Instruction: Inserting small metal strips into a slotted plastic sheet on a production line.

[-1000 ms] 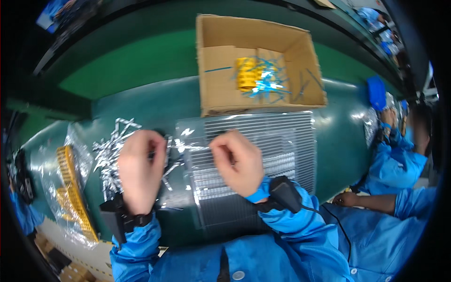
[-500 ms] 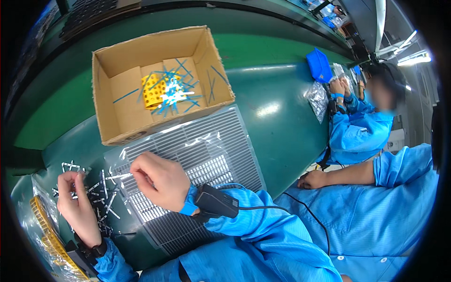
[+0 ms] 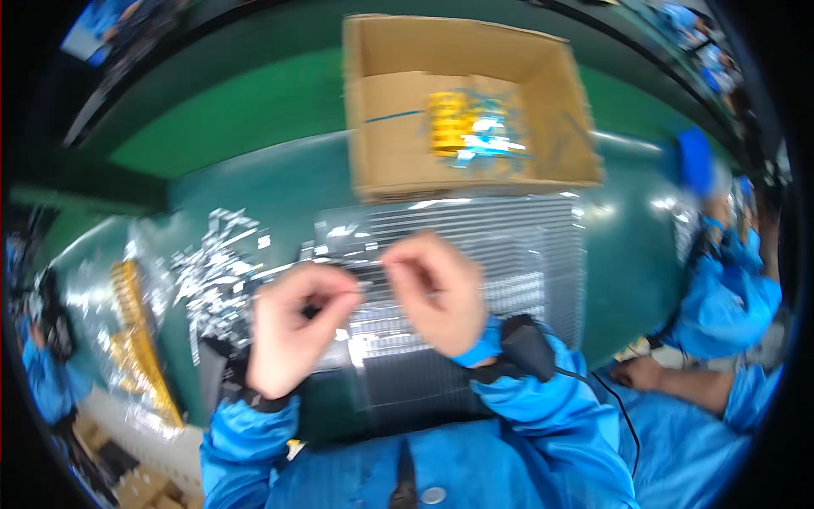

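Observation:
My left hand (image 3: pixel 292 327) is closed in a pinch, thumb against forefinger, beside the left edge of a clear sheet with dark stripes (image 3: pixel 394 407). Close to its right, my right hand (image 3: pixel 441 297) hovers over that sheet, its fingers also pinched. The fingertips face each other with a small gap, and blur hides whatever is in them. Rows of small white pieces (image 3: pixel 517 293) lie on the sheet. Left of my left hand is a pile of loose white and dark strips (image 3: pixel 216 276).
Behind the sheet stands an open cardboard box (image 3: pixel 398 178) holding a yellow perforated part (image 3: pixel 448 123) and blue strips (image 3: pixel 487 140). Bagged yellow parts (image 3: pixel 140 339) lie at the left. A blue bin (image 3: pixel 695 161) and co-workers (image 3: pixel 729 288) are at the right.
My view has turned left. My left hand has moved from the loose strips toward my right hand, and their fingertips are now closer. The white strip seen at my right fingers is no longer discernible.

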A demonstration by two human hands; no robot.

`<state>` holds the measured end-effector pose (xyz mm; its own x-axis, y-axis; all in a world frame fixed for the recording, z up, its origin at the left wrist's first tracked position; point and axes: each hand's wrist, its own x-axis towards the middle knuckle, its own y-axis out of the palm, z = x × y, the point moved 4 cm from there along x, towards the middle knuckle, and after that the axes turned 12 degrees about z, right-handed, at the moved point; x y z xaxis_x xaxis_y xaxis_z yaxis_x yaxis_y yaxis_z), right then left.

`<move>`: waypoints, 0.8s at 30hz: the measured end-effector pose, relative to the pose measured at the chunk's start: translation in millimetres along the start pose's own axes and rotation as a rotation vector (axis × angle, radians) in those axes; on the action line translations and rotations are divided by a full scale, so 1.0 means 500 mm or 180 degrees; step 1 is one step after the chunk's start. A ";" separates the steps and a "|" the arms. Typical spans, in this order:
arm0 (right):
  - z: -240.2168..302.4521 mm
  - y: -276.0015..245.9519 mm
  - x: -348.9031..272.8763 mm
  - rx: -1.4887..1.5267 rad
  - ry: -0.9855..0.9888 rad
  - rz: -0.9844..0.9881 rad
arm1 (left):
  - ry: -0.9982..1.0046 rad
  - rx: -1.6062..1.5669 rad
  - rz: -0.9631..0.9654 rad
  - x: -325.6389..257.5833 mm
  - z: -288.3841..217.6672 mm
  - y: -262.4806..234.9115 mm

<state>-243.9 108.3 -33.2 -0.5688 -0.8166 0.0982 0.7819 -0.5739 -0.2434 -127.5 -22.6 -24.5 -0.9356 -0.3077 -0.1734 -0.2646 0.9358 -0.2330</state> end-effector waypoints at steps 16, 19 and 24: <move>0.002 0.018 -0.015 0.0628 0.0189 0.0953 | -0.0148 -0.1758 0.0265 -0.003 0.017 -0.020; 0.001 0.023 -0.018 0.0603 0.0210 0.1187 | -0.0140 -0.1601 0.0286 -0.002 0.015 -0.019; -0.004 0.035 -0.035 0.0582 0.0180 0.0993 | -0.0243 -0.1639 0.0188 -0.001 0.015 -0.005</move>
<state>-221.0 112.6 -41.1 -0.3049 -0.9524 -0.0084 0.9498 -0.3034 -0.0763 -124.6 -26.2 -30.9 -0.9377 -0.2454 -0.2458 -0.3105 0.9095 0.2765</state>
